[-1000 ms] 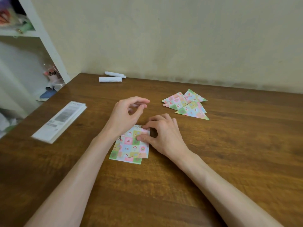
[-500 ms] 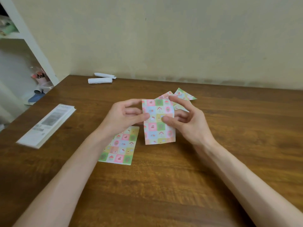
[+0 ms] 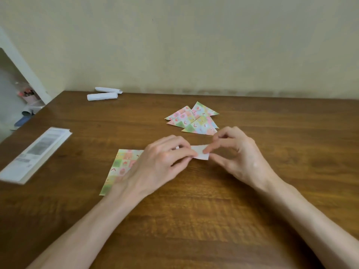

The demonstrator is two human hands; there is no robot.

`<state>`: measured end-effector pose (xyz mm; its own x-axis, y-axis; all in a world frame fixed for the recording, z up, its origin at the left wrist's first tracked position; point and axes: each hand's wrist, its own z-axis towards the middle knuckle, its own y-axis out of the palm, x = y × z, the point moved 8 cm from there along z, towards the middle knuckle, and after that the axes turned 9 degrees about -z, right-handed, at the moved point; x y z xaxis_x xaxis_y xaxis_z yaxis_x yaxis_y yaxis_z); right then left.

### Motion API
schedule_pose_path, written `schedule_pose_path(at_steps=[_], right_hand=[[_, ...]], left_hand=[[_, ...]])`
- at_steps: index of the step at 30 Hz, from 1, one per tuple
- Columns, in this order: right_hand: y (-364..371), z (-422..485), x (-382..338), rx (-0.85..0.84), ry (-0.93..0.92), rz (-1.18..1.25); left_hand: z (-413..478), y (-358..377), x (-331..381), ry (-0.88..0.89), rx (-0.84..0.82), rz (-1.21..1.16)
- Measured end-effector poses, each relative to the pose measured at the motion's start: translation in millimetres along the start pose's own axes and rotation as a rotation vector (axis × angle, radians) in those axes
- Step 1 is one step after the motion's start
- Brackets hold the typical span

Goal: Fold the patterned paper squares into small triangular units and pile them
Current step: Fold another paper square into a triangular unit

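Between both hands is one paper sheet [image 3: 201, 153], its white side towards me, low over the wooden table [image 3: 194, 220]. My left hand [image 3: 161, 164] pinches its left part and hides most of it. My right hand [image 3: 239, 154] pinches its right edge with thumb and forefinger. A flat patterned paper [image 3: 122, 167] lies on the table under my left wrist, partly covered. A pile of folded patterned triangles [image 3: 192, 119] sits just beyond my hands.
A long white packet with printed labels [image 3: 37, 154] lies at the table's left edge. Two white paper rolls [image 3: 103, 95] rest at the back near the wall. A white shelf [image 3: 17, 74] with small items stands to the left of the table.
One sheet was lifted off the flat stack, held upright with its pattern showing, then brought down and turned so its white side faces me. Both hands now pinch it closer together.
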<state>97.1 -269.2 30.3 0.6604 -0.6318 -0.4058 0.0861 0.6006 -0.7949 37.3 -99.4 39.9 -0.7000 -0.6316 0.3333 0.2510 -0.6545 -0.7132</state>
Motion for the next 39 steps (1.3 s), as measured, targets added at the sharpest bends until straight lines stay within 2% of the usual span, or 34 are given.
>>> schedule_pose_path(at_steps=[8, 13, 22, 25, 31, 35, 39], right_hand=[[9.4, -18.6, 3.4, -0.222, -0.095, -0.028], [10.0, -19.8, 14.5, -0.320, 0.030, 0.109], [15.0, -23.6, 24.6, -0.441, 0.028, 0.104], [13.3, -28.6, 27.6, -0.425, 0.056, 0.142], [13.2, -31.8, 26.2, -0.320, 0.128, 0.208], [15.7, -29.9, 24.9, -0.243, 0.170, 0.188], [17.9, -29.7, 24.1, -0.187, 0.188, 0.141]], left_hand=[[-9.9, 26.7, -11.3, -0.098, -0.203, -0.102], [-10.1, 26.0, -8.9, -0.138, -0.207, -0.175], [-9.2, 23.3, -7.8, -0.265, -0.185, -0.321], [-9.3, 24.1, -5.9, -0.311, -0.193, -0.313], [-12.5, 26.5, -18.6, -0.453, -0.104, -0.272], [-13.5, 30.0, -19.3, -0.474, -0.163, -0.311], [-14.5, 30.0, -19.5, -0.468, -0.166, -0.251]])
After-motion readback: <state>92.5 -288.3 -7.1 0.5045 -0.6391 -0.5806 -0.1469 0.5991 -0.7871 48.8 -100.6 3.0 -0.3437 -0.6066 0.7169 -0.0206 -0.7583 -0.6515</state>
